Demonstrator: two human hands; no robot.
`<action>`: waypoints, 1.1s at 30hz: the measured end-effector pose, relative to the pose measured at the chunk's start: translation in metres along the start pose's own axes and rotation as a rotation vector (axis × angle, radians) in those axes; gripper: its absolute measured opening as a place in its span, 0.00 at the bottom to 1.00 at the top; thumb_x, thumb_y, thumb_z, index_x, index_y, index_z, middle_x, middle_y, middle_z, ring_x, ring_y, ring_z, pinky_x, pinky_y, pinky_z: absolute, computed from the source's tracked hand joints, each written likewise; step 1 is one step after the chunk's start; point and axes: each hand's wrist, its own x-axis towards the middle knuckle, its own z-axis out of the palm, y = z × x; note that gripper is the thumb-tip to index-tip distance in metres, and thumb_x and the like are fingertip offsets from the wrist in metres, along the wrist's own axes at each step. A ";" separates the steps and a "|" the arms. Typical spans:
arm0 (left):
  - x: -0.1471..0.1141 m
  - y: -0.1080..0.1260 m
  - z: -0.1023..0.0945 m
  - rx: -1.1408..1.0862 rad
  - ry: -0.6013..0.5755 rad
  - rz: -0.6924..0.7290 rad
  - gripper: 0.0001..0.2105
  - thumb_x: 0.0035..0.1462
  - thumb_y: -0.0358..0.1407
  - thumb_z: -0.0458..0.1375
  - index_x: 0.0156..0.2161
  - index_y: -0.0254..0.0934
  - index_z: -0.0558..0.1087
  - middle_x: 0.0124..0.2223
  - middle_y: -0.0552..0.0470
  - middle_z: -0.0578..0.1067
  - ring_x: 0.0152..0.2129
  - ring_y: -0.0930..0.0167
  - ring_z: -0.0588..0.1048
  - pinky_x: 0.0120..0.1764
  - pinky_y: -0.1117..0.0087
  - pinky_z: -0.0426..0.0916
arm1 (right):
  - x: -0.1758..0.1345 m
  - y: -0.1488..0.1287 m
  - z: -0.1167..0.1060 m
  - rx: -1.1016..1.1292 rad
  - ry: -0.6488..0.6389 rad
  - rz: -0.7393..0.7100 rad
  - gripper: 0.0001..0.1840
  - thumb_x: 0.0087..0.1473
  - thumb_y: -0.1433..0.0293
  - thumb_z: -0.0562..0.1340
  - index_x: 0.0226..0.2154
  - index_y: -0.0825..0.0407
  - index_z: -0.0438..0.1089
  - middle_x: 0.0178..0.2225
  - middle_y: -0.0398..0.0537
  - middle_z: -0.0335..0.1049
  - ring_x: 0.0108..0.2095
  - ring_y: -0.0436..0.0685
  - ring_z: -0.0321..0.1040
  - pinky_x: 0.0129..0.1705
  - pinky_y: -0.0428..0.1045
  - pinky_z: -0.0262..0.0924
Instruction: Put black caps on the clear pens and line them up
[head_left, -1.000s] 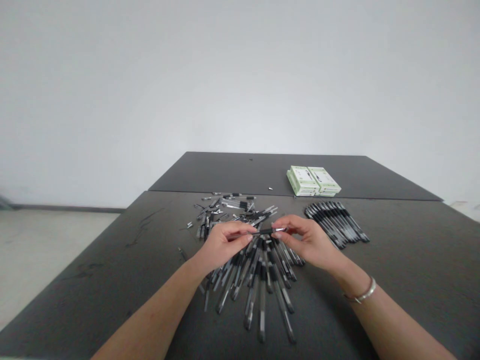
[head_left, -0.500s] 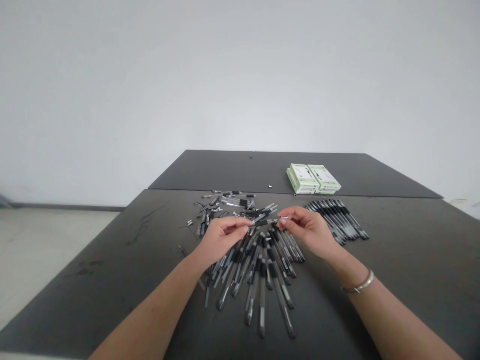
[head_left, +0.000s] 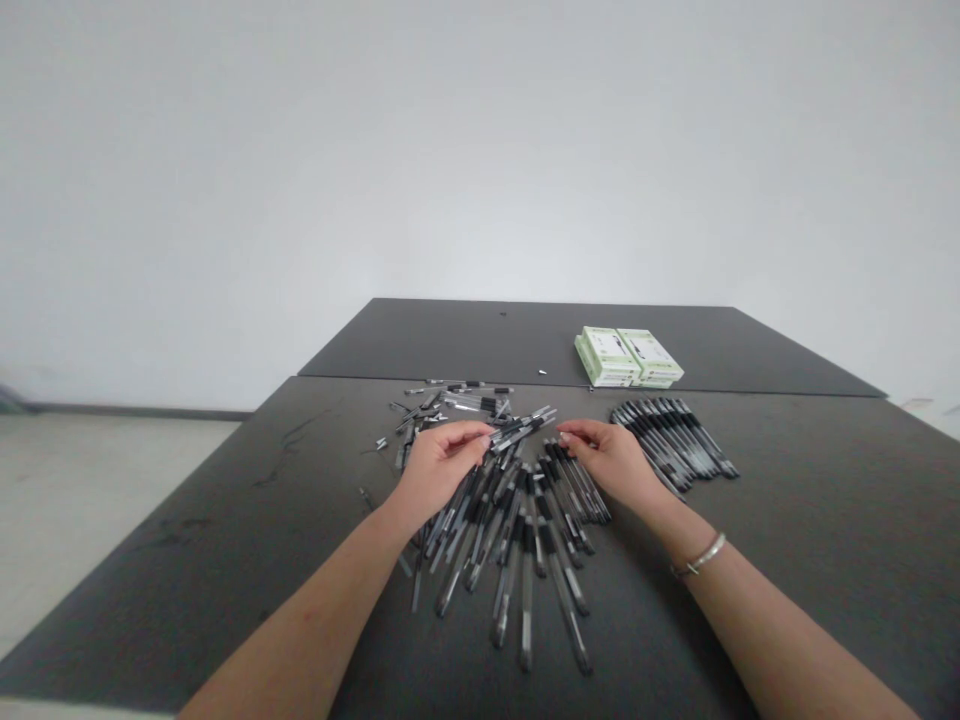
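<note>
My left hand (head_left: 444, 462) is closed in a pinch above the pile's left side, seemingly on one end of a pen (head_left: 504, 440) that is hard to separate from the pens behind it. Across a small gap, my right hand (head_left: 613, 458) pinches at the pile's right side; a tiny pale bit shows at its fingertips, too small to name. Below and between both hands, clear pens with black grips (head_left: 526, 590) fan out towards me. More pen parts (head_left: 472, 402) lie scattered behind my left hand.
A row of pens (head_left: 679, 440) lies side by side on the right of the dark table (head_left: 247, 580). Green and white boxes (head_left: 628, 358) are stacked behind it. One small silver pen tip (head_left: 541, 372) lies on the far table. A white wall (head_left: 480, 150) stands behind.
Half a second ago a pen with a black grip stretched between both hands. Now my fingertips are farther apart, and that pen no longer reaches my right hand.
</note>
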 end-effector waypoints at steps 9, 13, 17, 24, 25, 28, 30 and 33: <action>0.002 0.002 -0.001 -0.006 0.069 -0.020 0.09 0.52 0.35 0.57 0.35 0.33 0.78 0.23 0.54 0.74 0.20 0.75 0.70 0.28 0.75 0.65 | 0.008 0.015 0.001 0.104 0.071 0.106 0.11 0.53 0.67 0.57 0.37 0.53 0.72 0.31 0.49 0.78 0.29 0.55 0.75 0.31 0.47 0.66; 0.003 -0.001 -0.001 -0.021 0.089 -0.009 0.09 0.51 0.34 0.58 0.35 0.32 0.78 0.23 0.54 0.74 0.20 0.75 0.70 0.28 0.75 0.65 | 0.021 0.024 -0.004 -0.042 0.145 0.149 0.13 0.56 0.63 0.56 0.35 0.53 0.72 0.30 0.47 0.78 0.28 0.54 0.74 0.32 0.47 0.65; 0.004 -0.005 -0.002 -0.048 0.103 -0.005 0.09 0.51 0.34 0.58 0.36 0.32 0.78 0.25 0.53 0.75 0.21 0.74 0.70 0.29 0.74 0.65 | 0.047 0.027 -0.003 -0.160 0.180 0.187 0.12 0.53 0.64 0.58 0.32 0.55 0.74 0.30 0.51 0.78 0.31 0.57 0.74 0.35 0.48 0.64; 0.004 -0.005 -0.002 -0.069 0.093 0.003 0.08 0.51 0.33 0.58 0.35 0.32 0.78 0.24 0.54 0.74 0.21 0.74 0.70 0.29 0.74 0.64 | 0.095 0.028 0.012 -0.317 0.163 0.232 0.13 0.52 0.66 0.59 0.34 0.53 0.78 0.35 0.53 0.78 0.39 0.60 0.74 0.41 0.49 0.62; 0.004 -0.005 -0.002 -0.070 0.093 0.000 0.08 0.51 0.33 0.58 0.35 0.32 0.78 0.24 0.54 0.74 0.21 0.74 0.69 0.29 0.74 0.64 | 0.099 0.028 0.015 -0.327 0.154 0.239 0.13 0.52 0.66 0.59 0.34 0.52 0.79 0.36 0.53 0.78 0.38 0.60 0.74 0.40 0.49 0.63; 0.003 -0.005 -0.002 -0.074 0.098 -0.006 0.08 0.52 0.34 0.58 0.35 0.32 0.78 0.24 0.54 0.73 0.20 0.75 0.69 0.28 0.75 0.64 | 0.105 0.028 0.021 -0.348 0.124 0.250 0.13 0.51 0.65 0.60 0.33 0.51 0.79 0.35 0.53 0.78 0.37 0.60 0.74 0.38 0.49 0.63; 0.003 -0.004 -0.002 -0.081 0.102 -0.004 0.08 0.51 0.34 0.58 0.35 0.32 0.78 0.24 0.54 0.74 0.21 0.75 0.69 0.28 0.75 0.64 | 0.106 0.027 0.024 -0.353 0.106 0.249 0.12 0.50 0.65 0.61 0.33 0.51 0.79 0.34 0.53 0.78 0.37 0.60 0.74 0.37 0.48 0.63; 0.003 -0.002 -0.002 -0.091 0.097 -0.001 0.08 0.51 0.34 0.58 0.35 0.33 0.78 0.26 0.53 0.75 0.21 0.75 0.70 0.28 0.75 0.64 | 0.107 0.026 0.026 -0.349 0.089 0.236 0.11 0.49 0.65 0.62 0.32 0.50 0.80 0.34 0.52 0.79 0.36 0.60 0.74 0.36 0.48 0.63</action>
